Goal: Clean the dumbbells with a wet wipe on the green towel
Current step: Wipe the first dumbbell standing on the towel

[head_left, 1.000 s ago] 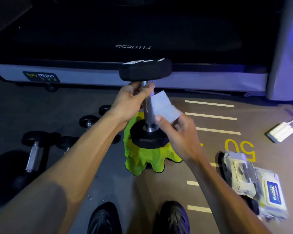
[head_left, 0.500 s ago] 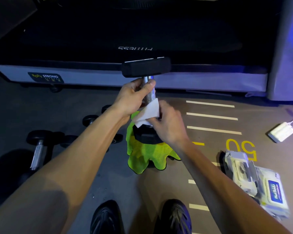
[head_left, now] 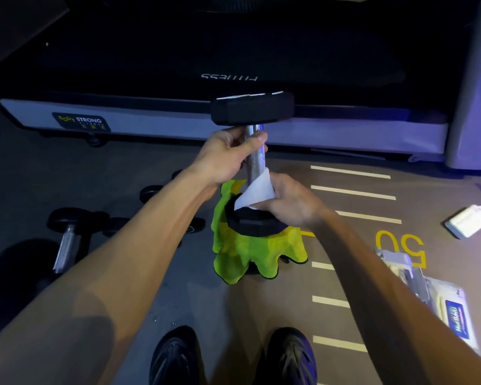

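Note:
A black dumbbell (head_left: 252, 109) with a chrome handle stands upright on its lower head on the crumpled green towel (head_left: 245, 252) on the floor. My left hand (head_left: 228, 154) grips the top of the handle, just under the upper head. My right hand (head_left: 286, 201) holds a white wet wipe (head_left: 257, 191) wrapped against the bottom of the handle, right above the lower head. Part of the handle is hidden by the wipe and my fingers.
Several smaller dumbbells (head_left: 67, 234) lie on the dark floor to the left. Wet wipe packs (head_left: 431, 295) lie at the right, a white power adapter (head_left: 468, 221) beyond them. A treadmill base (head_left: 178, 120) runs across the back. My shoes (head_left: 233, 357) are at the bottom.
My right hand brought the wipe from the air beside the handle onto it, then slid it down to the handle's base. My left hand kept its grip on the top.

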A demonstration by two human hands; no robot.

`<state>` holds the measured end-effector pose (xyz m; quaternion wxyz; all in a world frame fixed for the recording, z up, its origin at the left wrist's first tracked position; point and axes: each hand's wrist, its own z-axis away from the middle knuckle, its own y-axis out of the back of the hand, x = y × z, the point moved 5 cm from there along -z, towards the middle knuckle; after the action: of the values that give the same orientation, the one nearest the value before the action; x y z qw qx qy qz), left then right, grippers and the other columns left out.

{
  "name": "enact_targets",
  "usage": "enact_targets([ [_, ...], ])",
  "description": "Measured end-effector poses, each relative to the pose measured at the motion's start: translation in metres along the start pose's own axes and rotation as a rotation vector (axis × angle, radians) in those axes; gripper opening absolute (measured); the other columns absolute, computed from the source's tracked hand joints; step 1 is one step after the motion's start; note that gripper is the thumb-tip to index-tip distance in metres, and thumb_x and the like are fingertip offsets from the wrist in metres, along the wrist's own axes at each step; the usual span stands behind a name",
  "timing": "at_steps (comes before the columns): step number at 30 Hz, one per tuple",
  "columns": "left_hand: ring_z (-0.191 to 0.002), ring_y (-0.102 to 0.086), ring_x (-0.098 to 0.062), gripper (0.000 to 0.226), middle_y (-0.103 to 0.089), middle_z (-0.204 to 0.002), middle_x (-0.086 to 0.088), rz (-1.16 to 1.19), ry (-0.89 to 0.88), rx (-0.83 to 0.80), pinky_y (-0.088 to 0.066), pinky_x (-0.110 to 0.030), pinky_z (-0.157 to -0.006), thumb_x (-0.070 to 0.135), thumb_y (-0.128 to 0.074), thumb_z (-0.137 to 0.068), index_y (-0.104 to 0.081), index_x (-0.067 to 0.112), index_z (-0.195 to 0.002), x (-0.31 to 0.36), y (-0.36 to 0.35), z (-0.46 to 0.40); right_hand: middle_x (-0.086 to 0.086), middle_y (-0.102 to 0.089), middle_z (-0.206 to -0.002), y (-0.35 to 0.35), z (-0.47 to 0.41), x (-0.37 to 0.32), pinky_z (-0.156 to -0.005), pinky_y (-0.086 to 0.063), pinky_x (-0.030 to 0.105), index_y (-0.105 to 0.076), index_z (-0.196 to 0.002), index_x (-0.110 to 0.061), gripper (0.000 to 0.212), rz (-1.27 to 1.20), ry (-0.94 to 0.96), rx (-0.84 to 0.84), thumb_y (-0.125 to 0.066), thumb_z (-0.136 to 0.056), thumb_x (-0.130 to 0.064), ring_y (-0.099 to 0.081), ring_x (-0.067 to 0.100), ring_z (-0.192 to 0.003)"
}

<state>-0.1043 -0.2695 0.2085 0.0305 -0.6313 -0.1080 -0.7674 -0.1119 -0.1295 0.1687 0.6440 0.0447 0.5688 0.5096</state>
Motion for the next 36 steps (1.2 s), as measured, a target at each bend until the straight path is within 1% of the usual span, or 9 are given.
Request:
enact_targets([
  [4, -0.089, -0.077, -0.013, 0.019, -0.081, -0.094, 0.004, -0.057, -0.031, 0.129, -0.061, -0.038, -0.092, 0.044, -0.071, -0.095, -0.078, 0.026, -0.094, -0.005, -0.002, 0.002, 0.005, -0.069, -0.107, 0.000, 0.008, -0.020, -0.105, -0.044, 0.046, -0.063, -0.103, -0.026, 0.018, 0.110, -0.055, 0.114, -0.067, -0.086, -0.034, -0.061, 0.031, -0.114],
  [10, -0.076, -0.073, -0.020, 0.052, -0.074, -0.067, 0.006, -0.310, -0.055, 0.492, -0.058, -0.039, -0.073, 0.078, -0.065, -0.073, -0.072, 0.027, -0.070, -0.003, -0.004, 0.014, 0.013, -0.056, -0.130, -0.006, 0.017, -0.029, -0.099, -0.040, 0.042, -0.047, -0.127, -0.007, 0.034, 0.458, -0.102, 0.487, -0.052, -0.096, -0.021, -0.049, 0.035, -0.124],
  [14, -0.079, -0.074, -0.016, 0.036, -0.075, -0.073, 0.007, -0.190, -0.080, 0.371, -0.060, -0.041, -0.079, 0.060, -0.073, -0.083, -0.069, 0.027, -0.069, -0.009, -0.007, 0.010, 0.017, -0.068, -0.113, 0.001, 0.013, -0.018, -0.075, -0.041, 0.042, -0.048, -0.110, -0.014, 0.020, 0.260, -0.037, 0.371, -0.057, -0.093, -0.017, -0.061, 0.043, -0.107],
  [17, -0.110, -0.072, -0.026, 0.014, -0.077, -0.112, -0.003, 0.109, -0.095, 0.044, -0.054, -0.053, -0.104, 0.032, -0.062, -0.102, -0.071, 0.023, -0.098, -0.011, -0.014, 0.009, 0.009, -0.068, -0.104, 0.008, 0.012, -0.010, -0.072, -0.039, 0.039, -0.044, -0.099, -0.024, 0.030, 0.163, -0.011, 0.308, -0.069, -0.090, -0.038, -0.060, 0.040, -0.096],
  [19, -0.112, -0.069, -0.031, 0.016, -0.073, -0.119, -0.006, 0.202, -0.104, -0.041, -0.054, -0.053, -0.102, 0.017, -0.052, -0.107, -0.068, 0.020, -0.105, -0.009, -0.017, 0.012, -0.001, -0.064, -0.095, 0.012, 0.014, -0.009, -0.071, -0.038, 0.037, -0.045, -0.097, -0.025, 0.039, 0.099, 0.002, 0.276, -0.073, -0.087, -0.050, -0.055, 0.031, -0.091],
  [23, -0.094, -0.074, -0.021, 0.005, -0.078, -0.101, -0.004, 0.177, -0.116, 0.092, -0.062, -0.039, -0.084, 0.021, -0.070, -0.096, -0.075, 0.020, -0.094, -0.009, -0.022, 0.021, -0.018, -0.060, -0.077, 0.008, 0.023, -0.008, -0.061, -0.039, 0.020, -0.043, -0.084, -0.030, 0.029, -0.045, 0.042, 0.277, -0.071, -0.092, -0.031, -0.059, 0.007, -0.076],
  [27, -0.088, -0.077, -0.021, 0.032, -0.080, -0.088, -0.001, 0.070, -0.093, 0.279, -0.062, -0.053, -0.085, 0.048, -0.078, -0.073, -0.079, 0.019, -0.086, -0.012, -0.023, 0.028, -0.017, -0.061, -0.085, -0.005, 0.033, -0.007, -0.078, -0.051, 0.040, -0.043, -0.099, -0.023, 0.026, -0.022, 0.029, 0.366, -0.058, -0.087, -0.006, -0.066, 0.030, -0.099],
  [30, -0.069, -0.073, -0.017, 0.028, -0.077, -0.073, -0.001, 0.043, -0.132, 0.378, -0.061, -0.052, -0.076, 0.044, -0.075, -0.080, -0.075, 0.016, -0.075, -0.011, -0.025, 0.033, -0.007, -0.069, -0.095, -0.005, 0.035, -0.011, -0.080, -0.051, 0.044, -0.042, -0.101, -0.020, 0.026, -0.026, 0.063, 0.426, -0.056, -0.085, -0.006, -0.065, 0.033, -0.100],
  [36, -0.074, -0.076, -0.012, 0.021, -0.079, -0.075, 0.005, 0.019, -0.184, 0.403, -0.063, -0.046, -0.076, 0.039, -0.079, -0.083, -0.077, 0.021, -0.074, -0.004, -0.011, 0.042, 0.008, -0.070, -0.102, -0.004, 0.039, -0.018, -0.077, -0.050, 0.046, -0.044, -0.101, -0.014, 0.013, -0.027, 0.140, 0.422, -0.054, -0.093, -0.009, -0.062, 0.038, -0.094],
])
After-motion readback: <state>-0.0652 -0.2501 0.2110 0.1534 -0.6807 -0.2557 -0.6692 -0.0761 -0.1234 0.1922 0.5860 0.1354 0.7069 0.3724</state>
